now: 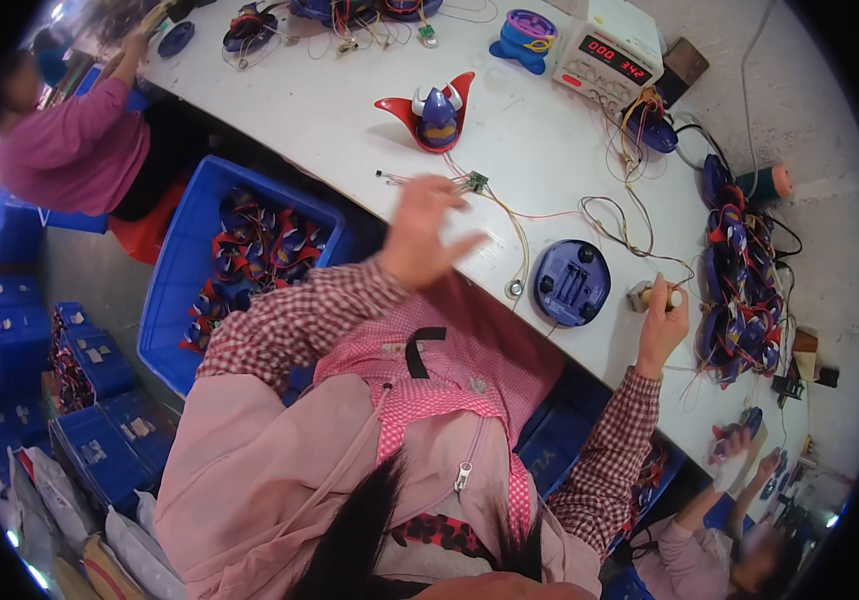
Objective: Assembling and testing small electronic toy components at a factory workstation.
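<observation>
My left hand hovers at the table's near edge, slightly blurred, fingers apart and holding nothing. Just beyond it lies a small green circuit board with thin wires. A purple toy head with silver horns and a red collar stands farther back. Between my hands is a round dark-purple toy base with its battery compartment facing up. To its right, my right hand is closed on a small pale cylindrical piece. A greyish block sits beside those fingers.
A blue crate full of toy heads stands left of me. Behind are a power supply and a purple-blue tape dispenser-like stand. More toy heads line the right wall. Co-workers sit left and lower right.
</observation>
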The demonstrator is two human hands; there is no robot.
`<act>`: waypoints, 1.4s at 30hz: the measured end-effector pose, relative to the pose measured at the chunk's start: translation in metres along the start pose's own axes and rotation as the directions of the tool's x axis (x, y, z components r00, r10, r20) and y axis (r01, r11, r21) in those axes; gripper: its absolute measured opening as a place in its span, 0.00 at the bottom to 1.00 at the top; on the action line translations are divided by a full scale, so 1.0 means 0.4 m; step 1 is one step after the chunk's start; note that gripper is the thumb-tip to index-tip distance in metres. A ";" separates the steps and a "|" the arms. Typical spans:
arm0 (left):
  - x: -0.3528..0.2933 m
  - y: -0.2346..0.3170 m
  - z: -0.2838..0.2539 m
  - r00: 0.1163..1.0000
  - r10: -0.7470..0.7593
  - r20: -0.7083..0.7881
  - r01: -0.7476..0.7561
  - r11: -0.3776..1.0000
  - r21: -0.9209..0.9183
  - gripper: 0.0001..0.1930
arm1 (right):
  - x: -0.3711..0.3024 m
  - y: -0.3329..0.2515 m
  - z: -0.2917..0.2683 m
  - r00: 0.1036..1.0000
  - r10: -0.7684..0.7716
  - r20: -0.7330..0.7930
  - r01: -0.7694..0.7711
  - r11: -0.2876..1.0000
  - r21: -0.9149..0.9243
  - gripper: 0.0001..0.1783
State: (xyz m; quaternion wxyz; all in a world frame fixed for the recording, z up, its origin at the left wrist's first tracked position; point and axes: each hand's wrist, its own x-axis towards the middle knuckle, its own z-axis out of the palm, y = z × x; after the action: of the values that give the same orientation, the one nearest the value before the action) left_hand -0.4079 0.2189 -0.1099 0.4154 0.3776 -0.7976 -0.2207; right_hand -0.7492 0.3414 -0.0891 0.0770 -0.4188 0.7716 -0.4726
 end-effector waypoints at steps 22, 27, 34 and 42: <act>0.252 -0.216 -0.062 0.839 -0.524 0.143 0.544 0.814 -0.206 0.37 | -0.082 -0.398 0.469 0.764 -0.372 0.527 0.449 0.893 -0.020 0.13; 0.216 -0.073 -0.091 0.823 -0.275 0.496 0.567 0.388 -0.726 0.30 | -0.065 -0.422 0.261 0.711 -0.036 0.703 -0.316 0.876 0.364 0.10; 0.164 0.068 0.058 0.642 0.069 0.764 0.712 0.316 -0.627 0.35 | -0.113 -0.263 0.104 0.792 0.266 0.549 -0.495 0.807 0.322 0.10; 0.091 0.107 0.168 0.763 0.016 0.646 0.467 0.678 -0.568 0.37 | -0.151 -0.086 0.104 0.956 -0.276 0.096 0.292 0.919 -0.266 0.17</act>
State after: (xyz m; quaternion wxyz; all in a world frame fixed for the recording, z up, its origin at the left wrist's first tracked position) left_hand -0.4952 0.2192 -0.1007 0.2171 0.2013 -0.6841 -0.6666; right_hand -0.6696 0.3501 -0.1009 -0.0297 -0.5461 0.7587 -0.3540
